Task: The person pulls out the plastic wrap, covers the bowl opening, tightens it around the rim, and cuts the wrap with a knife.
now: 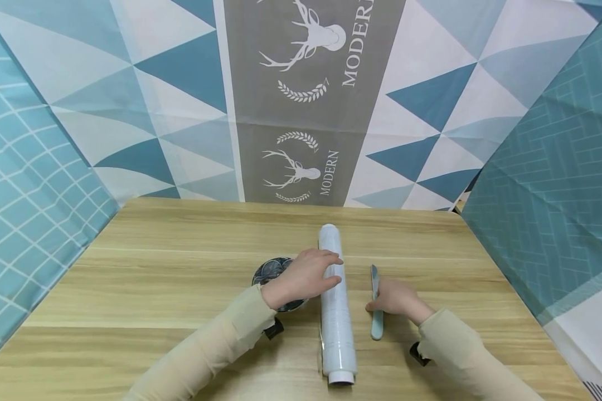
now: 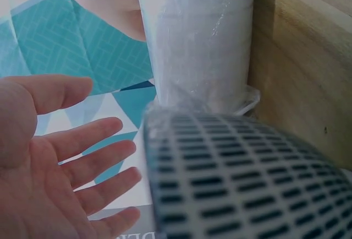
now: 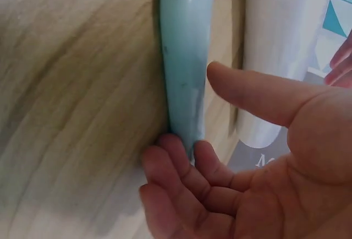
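A long roll of clear plastic wrap (image 1: 338,317) lies lengthwise on the wooden table, its white core showing at the near end. My left hand (image 1: 303,274) reaches over a dark patterned bowl (image 1: 271,271), fingertips over the roll in the head view. In the left wrist view its fingers are spread, holding nothing, beside the bowl's dashed outer wall (image 2: 236,173). To the right lies a table knife (image 1: 377,324) with a pale green handle. My right hand (image 1: 396,298) is around its middle, thumb and loosely bent fingers on opposite sides. The fingers hide part of the knife.
Patterned cloth (image 1: 301,111) hangs behind the table's back edge. Teal sheets with white lines flank both sides, the left sheet (image 1: 25,167) and the right sheet (image 1: 552,184). Wooden tabletop (image 1: 170,239) shows left of the bowl and beyond the roll.
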`<state>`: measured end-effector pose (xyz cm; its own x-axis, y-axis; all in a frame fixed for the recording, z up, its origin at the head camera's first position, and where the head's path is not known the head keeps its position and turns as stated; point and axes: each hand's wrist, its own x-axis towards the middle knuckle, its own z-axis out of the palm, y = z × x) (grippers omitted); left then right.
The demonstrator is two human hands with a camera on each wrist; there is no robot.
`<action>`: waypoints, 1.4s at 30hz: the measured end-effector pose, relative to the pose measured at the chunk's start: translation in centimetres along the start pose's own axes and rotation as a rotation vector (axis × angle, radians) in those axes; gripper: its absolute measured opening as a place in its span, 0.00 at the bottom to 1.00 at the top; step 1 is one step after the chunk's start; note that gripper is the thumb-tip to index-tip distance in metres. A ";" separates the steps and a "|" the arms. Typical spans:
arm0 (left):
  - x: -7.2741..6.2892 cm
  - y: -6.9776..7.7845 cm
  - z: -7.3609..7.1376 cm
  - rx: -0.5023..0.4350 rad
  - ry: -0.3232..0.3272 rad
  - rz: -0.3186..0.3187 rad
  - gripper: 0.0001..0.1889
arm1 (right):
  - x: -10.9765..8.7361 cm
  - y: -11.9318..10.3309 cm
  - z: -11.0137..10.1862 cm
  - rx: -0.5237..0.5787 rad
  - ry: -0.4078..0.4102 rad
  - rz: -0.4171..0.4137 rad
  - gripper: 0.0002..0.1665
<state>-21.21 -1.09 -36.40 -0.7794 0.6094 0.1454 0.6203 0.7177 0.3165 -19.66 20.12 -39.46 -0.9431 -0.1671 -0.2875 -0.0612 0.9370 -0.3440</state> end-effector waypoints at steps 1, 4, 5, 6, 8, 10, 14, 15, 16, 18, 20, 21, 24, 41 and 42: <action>0.1 0.0 0.0 -0.002 -0.003 -0.001 0.19 | 0.0 0.1 0.0 0.003 0.004 -0.001 0.18; 0.2 0.0 0.1 -0.001 -0.006 -0.003 0.19 | 0.2 0.3 0.1 0.035 0.010 0.008 0.16; 0.3 0.0 0.1 -0.001 -0.009 -0.006 0.19 | 0.3 0.3 0.1 0.047 0.011 0.014 0.15; 0.3 0.0 0.1 -0.001 -0.010 -0.008 0.19 | 0.4 0.4 0.2 0.062 0.010 0.019 0.15; 0.3 0.0 0.2 0.002 -0.013 -0.012 0.19 | 0.5 0.4 0.2 0.087 0.007 0.032 0.14; 0.4 0.0 0.3 0.002 -0.013 -0.012 0.19 | 0.5 0.5 0.3 0.099 0.006 0.045 0.14; 0.7 -0.1 0.6 0.000 -0.006 -0.001 0.19 | 0.6 0.5 0.2 0.129 0.010 0.045 0.12; 0.8 -0.1 0.6 -0.001 -0.001 0.001 0.19 | 0.6 0.5 0.1 0.139 0.011 0.044 0.11; 0.9 -0.1 0.7 -0.003 0.002 0.002 0.20 | 0.6 0.4 0.0 0.145 0.013 0.039 0.10; 1.1 -0.1 0.8 -0.002 0.010 0.007 0.20 | 0.5 0.2 -0.2 0.161 0.010 0.028 0.09; 1.3 -0.1 0.8 -0.005 0.015 0.006 0.20 | 0.5 -0.2 -0.6 0.174 0.008 0.017 0.12; 1.5 -0.1 0.9 -0.008 0.017 0.005 0.21 | 0.4 -0.4 -0.8 0.180 0.014 0.013 0.15; 1.8 0.0 0.9 -0.035 0.022 -0.001 0.22 | 0.3 -1.0 -1.5 0.165 0.034 -0.014 0.17; 2.3 -0.2 0.6 -0.038 0.207 -0.038 0.10 | 0.1 -4.6 -2.8 -0.030 0.227 -0.187 0.13; 2.2 -0.2 0.6 -0.032 0.219 -0.046 0.09 | 0.1 -4.8 -2.9 -0.036 0.240 -0.188 0.13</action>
<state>-23.00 0.25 -36.68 -0.8094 0.4860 0.3296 0.5833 0.7300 0.3561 -20.35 16.51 -35.28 -0.9643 -0.2648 -0.0008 -0.2490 0.9076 -0.3381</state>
